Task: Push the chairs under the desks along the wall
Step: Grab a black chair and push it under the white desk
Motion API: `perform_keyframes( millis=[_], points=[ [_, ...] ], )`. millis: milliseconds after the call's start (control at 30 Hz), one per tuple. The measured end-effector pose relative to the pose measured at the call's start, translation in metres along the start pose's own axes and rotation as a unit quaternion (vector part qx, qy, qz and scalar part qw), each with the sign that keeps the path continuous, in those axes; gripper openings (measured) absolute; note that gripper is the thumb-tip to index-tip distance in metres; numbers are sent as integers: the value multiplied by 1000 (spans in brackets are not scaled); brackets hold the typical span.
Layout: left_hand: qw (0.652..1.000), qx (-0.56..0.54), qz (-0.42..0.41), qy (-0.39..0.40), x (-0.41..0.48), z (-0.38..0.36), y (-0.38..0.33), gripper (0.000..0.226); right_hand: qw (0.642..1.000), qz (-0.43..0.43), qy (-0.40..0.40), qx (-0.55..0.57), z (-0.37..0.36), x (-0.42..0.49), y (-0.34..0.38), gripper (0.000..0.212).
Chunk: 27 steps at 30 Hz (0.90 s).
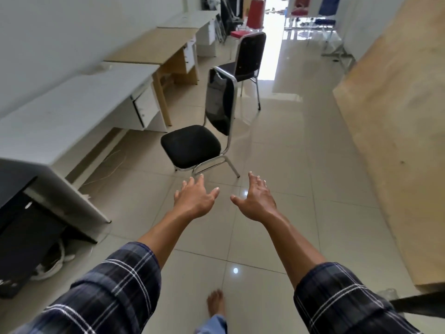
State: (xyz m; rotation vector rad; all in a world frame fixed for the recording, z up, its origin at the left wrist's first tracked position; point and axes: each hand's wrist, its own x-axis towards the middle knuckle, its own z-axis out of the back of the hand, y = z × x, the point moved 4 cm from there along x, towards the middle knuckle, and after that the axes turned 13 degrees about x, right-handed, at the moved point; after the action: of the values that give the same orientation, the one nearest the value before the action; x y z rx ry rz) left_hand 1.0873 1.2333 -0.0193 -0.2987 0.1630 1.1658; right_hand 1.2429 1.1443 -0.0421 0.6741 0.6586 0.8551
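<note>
A black padded chair (192, 145) with a chrome frame stands on the tiled floor, out from the white desk (72, 112) along the left wall. Its seat faces the desk and its backrest (220, 107) points into the aisle. A second black chair (250, 56) stands farther back, beside the wooden-topped desk (154, 47). A red chair (252, 18) is beyond it near another white desk (192, 20). My left hand (195, 198) and my right hand (258, 198) reach forward, fingers spread, empty, just short of the near chair's front legs.
A large plywood board (397, 131) leans along the right side, narrowing the aisle. A dark desk (21, 179) with a black box and white shoes (55, 263) beneath it is at near left. My bare foot (216, 302) is on the tiles. More chairs stand by the bright doorway.
</note>
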Motion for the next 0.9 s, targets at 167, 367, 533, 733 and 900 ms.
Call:
perform_keyframes(
  millis=[167, 367, 533, 733, 900],
  points=[
    [1000, 7, -30, -1, 76, 4, -58, 79, 1000, -20, -17, 7, 38, 66, -23, 99],
    [999, -8, -47, 26, 173, 7, -117, 80, 998, -59, -22, 3, 81, 154, -43, 98],
    [997, 11, -69, 24, 245, 25, -173, 79, 997, -76, -33, 3, 124, 222, -54, 98],
    [997, 25, -64, 27, 325, 42, -216, 78, 997, -77, -26, -2, 157, 305, -61, 96],
    [999, 30, -30, 18, 415, 55, -259, 76, 998, -57, 5, -36, 196, 413, -68, 92]
  ],
)
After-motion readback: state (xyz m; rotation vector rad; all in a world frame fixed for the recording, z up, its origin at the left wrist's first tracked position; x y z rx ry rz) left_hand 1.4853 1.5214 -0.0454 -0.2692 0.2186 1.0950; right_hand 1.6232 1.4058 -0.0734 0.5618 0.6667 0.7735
